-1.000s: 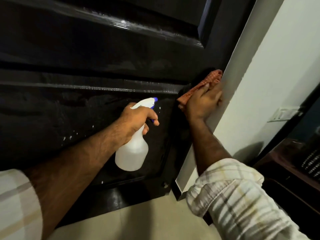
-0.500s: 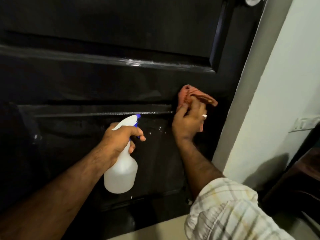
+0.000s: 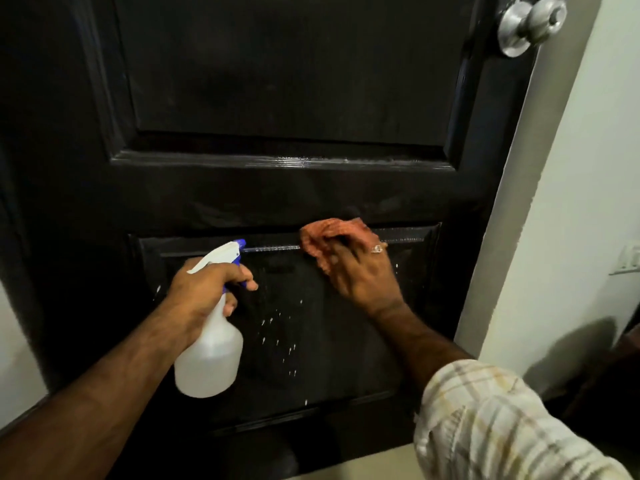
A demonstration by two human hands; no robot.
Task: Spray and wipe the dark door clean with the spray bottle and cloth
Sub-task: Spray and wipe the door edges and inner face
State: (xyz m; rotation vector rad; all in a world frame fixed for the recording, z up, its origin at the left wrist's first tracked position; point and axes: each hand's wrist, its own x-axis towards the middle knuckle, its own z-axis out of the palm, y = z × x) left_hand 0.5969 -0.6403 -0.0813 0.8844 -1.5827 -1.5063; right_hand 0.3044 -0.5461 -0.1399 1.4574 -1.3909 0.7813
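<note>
Gripping a translucent spray bottle (image 3: 211,355), contents unclear, beside the cloth (image 3: 323,237).

The left hand (image 3: 204,289) holds the spray bottle (image 3: 211,348) in front of the door (image 3: 294,98). To its right, the right hand (image 3: 360,275) presses the cloth (image 3: 322,237) on the door. The knob (image 3: 530,22) sits high up on the right.

A pale painted wall (image 3: 585,188) is seen to the right of the right hand (image 3: 360,275), lit dimly, with a soft shadow (image 3: 571,351) cast low on it. A white switch plate (image 3: 628,259) is mounted at hand height at the far right edge. Dark furniture (image 3: 609,386) is glimpsed below it. A light floor strip (image 3: 363,462) is visible beneath.
</note>
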